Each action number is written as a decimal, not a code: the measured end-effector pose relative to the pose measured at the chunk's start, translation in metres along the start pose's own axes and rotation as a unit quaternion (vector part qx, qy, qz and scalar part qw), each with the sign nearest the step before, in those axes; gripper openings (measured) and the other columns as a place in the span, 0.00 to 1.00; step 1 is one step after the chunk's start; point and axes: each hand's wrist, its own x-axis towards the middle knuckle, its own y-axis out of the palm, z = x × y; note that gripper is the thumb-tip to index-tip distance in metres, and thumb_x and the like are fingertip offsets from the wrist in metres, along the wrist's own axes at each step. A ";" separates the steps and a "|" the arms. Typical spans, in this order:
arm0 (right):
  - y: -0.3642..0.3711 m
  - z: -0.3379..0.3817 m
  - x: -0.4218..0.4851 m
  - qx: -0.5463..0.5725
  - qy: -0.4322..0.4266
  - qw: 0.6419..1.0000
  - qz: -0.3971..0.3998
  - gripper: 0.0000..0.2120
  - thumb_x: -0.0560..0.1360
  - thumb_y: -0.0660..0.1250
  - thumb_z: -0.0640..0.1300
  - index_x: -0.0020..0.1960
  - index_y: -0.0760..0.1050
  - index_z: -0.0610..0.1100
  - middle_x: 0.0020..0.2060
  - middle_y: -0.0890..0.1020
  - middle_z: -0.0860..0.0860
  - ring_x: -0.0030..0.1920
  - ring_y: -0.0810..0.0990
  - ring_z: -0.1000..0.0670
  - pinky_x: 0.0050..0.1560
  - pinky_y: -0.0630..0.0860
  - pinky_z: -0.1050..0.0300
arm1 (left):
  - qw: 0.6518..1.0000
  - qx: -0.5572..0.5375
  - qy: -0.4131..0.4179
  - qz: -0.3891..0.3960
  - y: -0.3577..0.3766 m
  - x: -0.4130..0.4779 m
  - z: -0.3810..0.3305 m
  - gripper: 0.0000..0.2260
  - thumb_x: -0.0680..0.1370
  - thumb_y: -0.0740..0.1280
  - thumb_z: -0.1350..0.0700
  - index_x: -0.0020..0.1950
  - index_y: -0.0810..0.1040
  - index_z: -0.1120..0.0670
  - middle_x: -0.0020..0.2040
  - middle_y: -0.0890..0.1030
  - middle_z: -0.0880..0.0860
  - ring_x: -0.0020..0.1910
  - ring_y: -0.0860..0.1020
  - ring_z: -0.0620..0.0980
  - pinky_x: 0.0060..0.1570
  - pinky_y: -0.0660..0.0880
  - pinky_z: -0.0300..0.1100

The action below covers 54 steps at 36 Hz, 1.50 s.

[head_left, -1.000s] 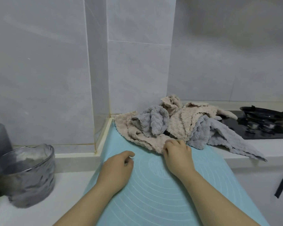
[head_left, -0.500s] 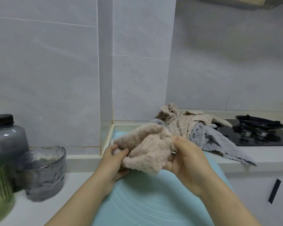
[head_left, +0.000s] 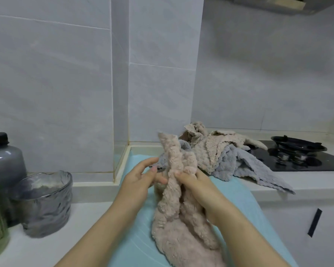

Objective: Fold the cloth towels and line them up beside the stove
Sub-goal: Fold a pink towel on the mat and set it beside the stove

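Head view: a beige towel (head_left: 181, 218) hangs crumpled over the blue mat (head_left: 135, 239), one end sticking up. The right hand (head_left: 199, 187) grips a fold of it, and the left hand (head_left: 139, 180) stretches its fingers to the edge, though I can't tell whether they pinch it. Behind, a heap (head_left: 220, 155) of beige and grey towels lies at the mat's far end, one corner over the stove (head_left: 301, 160).
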 end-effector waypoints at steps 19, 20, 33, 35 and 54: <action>-0.017 -0.008 0.005 0.130 -0.097 0.983 -0.081 0.16 0.68 0.67 0.27 0.35 0.78 0.48 0.33 0.81 0.49 0.35 0.79 0.50 0.38 0.77 0.55 | 0.991 -0.107 -0.077 0.003 -0.016 0.013 -0.002 0.29 0.57 0.77 0.62 0.57 0.76 0.57 0.46 0.85 0.55 0.42 0.83 0.52 0.40 0.81 0.42; -0.020 -0.006 0.006 0.110 -0.129 0.978 -0.117 0.17 0.68 0.67 0.28 0.33 0.79 0.50 0.31 0.80 0.51 0.35 0.79 0.50 0.39 0.77 0.54 | 0.996 -0.086 -0.036 -0.016 -0.016 0.012 -0.007 0.29 0.57 0.77 0.61 0.57 0.76 0.54 0.45 0.85 0.52 0.42 0.83 0.50 0.39 0.80 0.41; -0.046 -0.034 0.021 -0.503 0.126 0.838 -0.168 0.29 0.76 0.58 0.55 0.74 0.53 0.56 0.76 0.50 0.48 0.73 0.56 0.40 0.69 0.55 0.42 | 0.786 0.616 0.013 -0.051 -0.019 0.015 0.026 0.24 0.79 0.54 0.40 0.74 0.54 0.43 0.62 0.77 0.48 0.63 0.72 0.53 0.60 0.65 0.47; -0.049 -0.037 0.022 -0.529 0.142 0.821 -0.160 0.26 0.76 0.56 0.53 0.73 0.57 0.55 0.75 0.55 0.48 0.71 0.60 0.40 0.67 0.57 0.42 | 0.760 0.649 0.008 -0.015 -0.017 0.017 0.028 0.20 0.79 0.53 0.40 0.70 0.61 0.40 0.63 0.75 0.45 0.65 0.69 0.49 0.61 0.61 0.47; -0.059 -0.047 0.011 -0.560 0.126 0.794 -0.203 0.15 0.77 0.54 0.41 0.60 0.72 0.49 0.60 0.76 0.46 0.62 0.67 0.42 0.56 0.64 0.53 | 0.822 0.539 -0.018 0.184 -0.018 0.030 0.043 0.13 0.81 0.58 0.54 0.62 0.73 0.42 0.75 0.58 0.53 0.72 0.63 0.53 0.68 0.62 0.46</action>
